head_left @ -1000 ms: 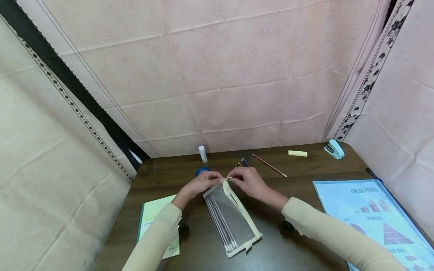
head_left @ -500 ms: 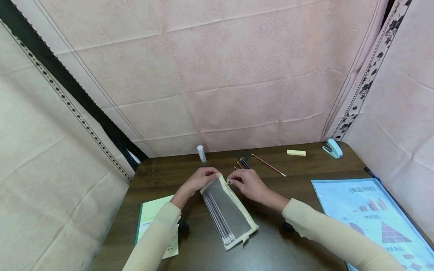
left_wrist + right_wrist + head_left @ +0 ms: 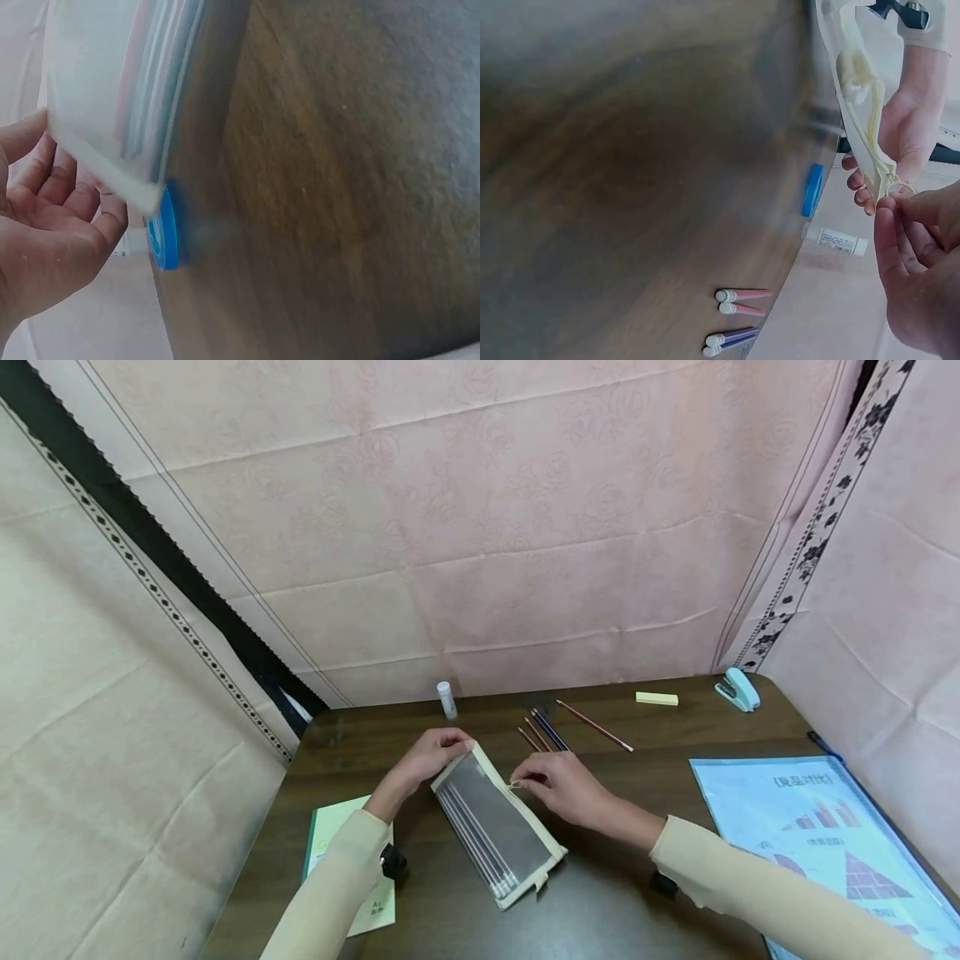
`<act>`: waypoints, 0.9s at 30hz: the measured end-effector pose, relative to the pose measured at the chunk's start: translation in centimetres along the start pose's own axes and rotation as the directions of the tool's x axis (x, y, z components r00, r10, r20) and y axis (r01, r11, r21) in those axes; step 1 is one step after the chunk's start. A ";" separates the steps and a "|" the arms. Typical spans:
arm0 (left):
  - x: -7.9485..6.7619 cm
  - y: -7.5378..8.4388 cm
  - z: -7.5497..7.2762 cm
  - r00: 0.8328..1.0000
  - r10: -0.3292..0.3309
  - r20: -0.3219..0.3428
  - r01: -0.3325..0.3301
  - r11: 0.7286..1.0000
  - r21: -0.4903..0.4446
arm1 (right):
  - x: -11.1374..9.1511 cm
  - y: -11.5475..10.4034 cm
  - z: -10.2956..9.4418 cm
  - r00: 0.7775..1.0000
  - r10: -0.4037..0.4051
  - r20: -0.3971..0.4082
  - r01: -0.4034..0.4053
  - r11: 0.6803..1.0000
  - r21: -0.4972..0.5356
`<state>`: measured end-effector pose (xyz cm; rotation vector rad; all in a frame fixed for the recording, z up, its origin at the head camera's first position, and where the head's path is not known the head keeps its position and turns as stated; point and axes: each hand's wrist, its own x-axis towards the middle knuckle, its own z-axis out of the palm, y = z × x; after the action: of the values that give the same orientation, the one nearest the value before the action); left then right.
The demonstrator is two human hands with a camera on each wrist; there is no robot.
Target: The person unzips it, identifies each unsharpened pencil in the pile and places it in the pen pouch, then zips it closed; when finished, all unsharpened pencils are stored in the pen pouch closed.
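Observation:
A see-through grey zip pencil case [image 3: 517, 835] with cream trim is held at a slant over the desk. Several pale pencils [image 3: 474, 843] lie along its left side, inside. My left hand [image 3: 431, 753] pinches its far left corner between thumb and fingers, which also shows in the left wrist view, where the case [image 3: 86, 90] hangs from the fingertips. With thumb and forefinger, my right hand [image 3: 561, 785] pinches a thin cream cord loop [image 3: 900, 189] at the zip along the case's right edge. The zip pull itself is hidden by the fingers.
Behind the hands lie several pencils [image 3: 551, 729] and one apart [image 3: 594, 725]. A glue stick [image 3: 446, 700] and blue tape roll [image 3: 813, 190] stand at the back. Further right are a yellow sticky-note pad [image 3: 657, 698], stapler [image 3: 738, 690] and blue document folder [image 3: 810, 827]; a green notebook [image 3: 378, 902] lies left.
My right hand has moved with the cord along the zip edge, toward me and right. My left hand has shifted left with the case corner, so the hands are further apart.

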<state>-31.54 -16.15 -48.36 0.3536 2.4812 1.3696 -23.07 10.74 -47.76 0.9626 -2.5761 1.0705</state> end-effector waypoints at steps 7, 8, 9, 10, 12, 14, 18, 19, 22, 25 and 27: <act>-0.4 0.4 -0.2 1.000 0.022 -0.012 -0.021 1.000 0.021 | -1.3 -0.7 -0.9 0.999 -0.017 0.033 0.017 1.000 -0.003; -0.4 0.5 -0.2 1.000 0.021 -0.019 -0.020 1.000 0.024 | -1.5 -0.8 -1.0 0.999 -0.021 0.036 0.021 1.000 -0.003; -0.4 0.5 -0.2 1.000 0.020 -0.023 -0.019 0.999 0.027 | -1.7 -0.8 -1.1 0.999 -0.024 0.038 0.024 1.000 -0.001; -0.5 0.6 -0.2 1.000 0.021 -0.023 -0.020 0.999 0.032 | -1.9 -0.9 -1.1 0.999 -0.026 0.040 0.026 1.000 -0.002; -0.5 0.7 -0.2 1.000 0.024 -0.020 -0.023 0.999 0.043 | -2.2 -1.0 -1.3 0.999 -0.027 0.044 0.027 1.000 0.001; -0.7 0.8 -0.1 0.999 0.028 -0.020 -0.027 0.998 0.050 | -2.4 -1.1 -1.5 0.998 -0.029 0.049 0.029 1.000 -0.005; -1.0 1.0 -0.1 0.999 0.030 -0.024 -0.029 0.999 0.046 | -2.9 -1.4 -2.0 0.998 -0.034 0.059 0.034 0.999 -0.005; -1.1 1.0 -0.1 0.999 0.030 -0.025 -0.029 0.999 0.045 | -3.0 -1.4 -2.1 0.998 -0.038 0.059 0.038 0.999 -0.005; -1.3 1.3 0.0 0.999 0.040 -0.026 -0.039 0.998 0.053 | -3.2 -1.2 -2.4 0.996 -0.060 0.065 0.058 0.998 0.021; -1.3 1.5 0.0 0.997 0.054 -0.050 -0.051 0.996 0.068 | -3.4 -0.9 -2.8 0.992 -0.092 0.083 0.090 0.995 0.031; -1.4 1.4 -0.1 0.996 0.052 -0.072 -0.047 0.996 0.078 | -3.5 -0.8 -2.9 0.990 -0.104 0.100 0.101 0.994 0.039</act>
<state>-30.20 -15.97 -46.91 0.3902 2.6070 1.3327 -20.05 14.10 -46.62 1.1733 -2.5638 1.0668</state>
